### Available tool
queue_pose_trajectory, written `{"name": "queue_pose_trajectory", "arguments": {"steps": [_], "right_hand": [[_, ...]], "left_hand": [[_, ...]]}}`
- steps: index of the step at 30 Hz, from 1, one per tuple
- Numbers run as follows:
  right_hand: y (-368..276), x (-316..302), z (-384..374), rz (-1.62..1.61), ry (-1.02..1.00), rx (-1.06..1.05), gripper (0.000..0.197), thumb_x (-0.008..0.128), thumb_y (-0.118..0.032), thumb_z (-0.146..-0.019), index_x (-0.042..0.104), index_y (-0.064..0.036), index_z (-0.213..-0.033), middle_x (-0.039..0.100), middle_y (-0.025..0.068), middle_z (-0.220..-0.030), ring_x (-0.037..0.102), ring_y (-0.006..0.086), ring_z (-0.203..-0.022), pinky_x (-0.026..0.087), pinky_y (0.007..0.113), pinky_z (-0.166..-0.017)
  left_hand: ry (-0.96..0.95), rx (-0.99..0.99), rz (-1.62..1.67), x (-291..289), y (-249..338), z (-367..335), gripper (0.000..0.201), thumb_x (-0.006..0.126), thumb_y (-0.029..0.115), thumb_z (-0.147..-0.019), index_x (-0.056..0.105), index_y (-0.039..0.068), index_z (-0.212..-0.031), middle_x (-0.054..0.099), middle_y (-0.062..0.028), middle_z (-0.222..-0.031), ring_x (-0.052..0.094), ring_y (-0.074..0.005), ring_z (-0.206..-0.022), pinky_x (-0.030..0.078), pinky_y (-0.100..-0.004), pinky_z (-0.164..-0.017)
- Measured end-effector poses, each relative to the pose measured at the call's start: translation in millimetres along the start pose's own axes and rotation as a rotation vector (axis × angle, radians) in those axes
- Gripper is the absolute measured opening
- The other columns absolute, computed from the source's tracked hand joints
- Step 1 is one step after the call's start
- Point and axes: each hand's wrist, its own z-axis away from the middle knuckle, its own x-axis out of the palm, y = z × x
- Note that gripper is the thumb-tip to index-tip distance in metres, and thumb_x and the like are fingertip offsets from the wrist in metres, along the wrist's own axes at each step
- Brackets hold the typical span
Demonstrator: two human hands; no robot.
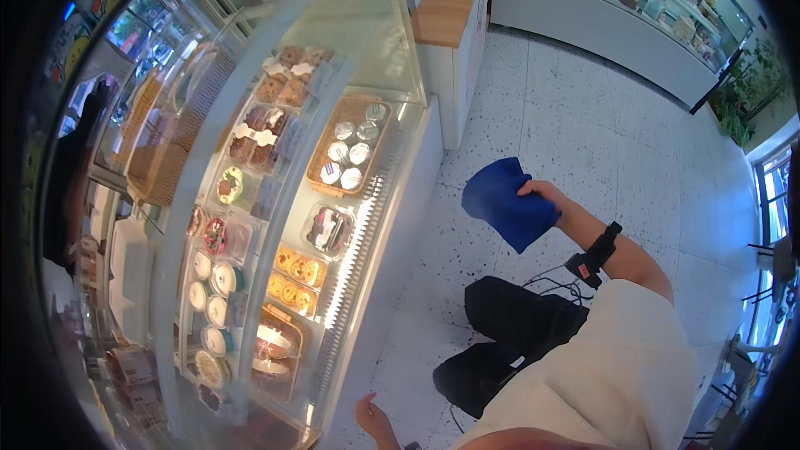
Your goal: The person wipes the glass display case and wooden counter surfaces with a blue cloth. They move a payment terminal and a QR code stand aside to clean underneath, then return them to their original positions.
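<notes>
My right hand (pixel 543 193) is closed around one edge of a blue cloth (pixel 507 198), which hangs folded over the floor beside the display case. A black strap with a small device (pixel 596 258) is wrapped round my right forearm. At the lower edge, near the base of the glass case, my left hand (pixel 373 418) is partly in view with nothing in it, its fingers loosely apart. The glass display case (pixel 417 117) stands in front of me. On its shelves are a wicker tray of foil-topped cups (pixel 350 150), yellow tarts (pixel 297 273) and white-topped cups (pixel 218 310).
A wood-topped counter (pixel 454 2) adjoins the case's far end. Beyond the speckled white floor (pixel 575 108) is a second display case (pixel 608 29) with cakes. Plants (pixel 742 96) are at the far right, chairs (pixel 737 362) along the right rim. Thin cables (pixel 554 282) hang by my legs.
</notes>
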Motion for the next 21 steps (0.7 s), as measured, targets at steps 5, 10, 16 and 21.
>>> {"name": "queue_pose_trajectory", "arguments": {"steps": [5, 10, 16, 21], "right_hand": [[-51, 38, 103, -0.123, 0.146, 0.019, 0.054, 0.069, -0.023, -0.081, 0.052, 0.0024, -0.125, 0.064, 0.0177, -0.114, 0.066, 0.0271, -0.098, 0.055, 0.041, -0.088], [-89, 37, 187, -0.179, 0.208, -0.025, 0.056, 0.072, -0.022, -0.080, 0.051, 0.0021, -0.126, 0.064, 0.0165, -0.115, 0.065, 0.0271, -0.100, 0.054, 0.041, -0.089], [-133, -9, 212, -0.113, 0.202, 0.072, 0.043, 0.073, -0.019, -0.077, 0.059, 0.0006, -0.114, 0.067, 0.0144, -0.105, 0.067, 0.0238, -0.094, 0.057, 0.038, -0.084], [-188, -36, 178, -0.079, 0.166, 0.102, 0.040, 0.071, -0.019, -0.076, 0.061, -0.0009, -0.109, 0.067, 0.0128, -0.098, 0.067, 0.0218, -0.088, 0.056, 0.034, -0.079]], "left_hand": [[-0.178, -0.044, 0.095, -26, 54, 51, 0.022, 0.050, 0.001, -0.086, 0.070, 0.002, -0.094, 0.069, -0.0140, -0.089, 0.066, -0.0260, -0.085, 0.050, -0.0349, -0.079], [-0.542, -0.052, 0.056, -59, 157, 61, 0.025, 0.050, 0.016, -0.092, 0.069, 0.011, -0.108, 0.069, -0.0133, -0.101, 0.064, -0.0321, -0.096, 0.049, -0.0410, -0.087], [-0.721, 0.021, -0.245, -51, 229, 3, 0.027, 0.052, 0.025, -0.093, 0.064, 0.015, -0.115, 0.068, -0.0207, -0.097, 0.064, -0.0419, -0.090, 0.051, -0.0504, -0.077], [-0.547, 0.042, -0.154, -24, 316, -38, 0.027, 0.053, 0.025, -0.094, 0.063, 0.011, -0.114, 0.068, -0.0207, -0.099, 0.065, -0.0381, -0.094, 0.051, -0.0453, -0.080]]}}
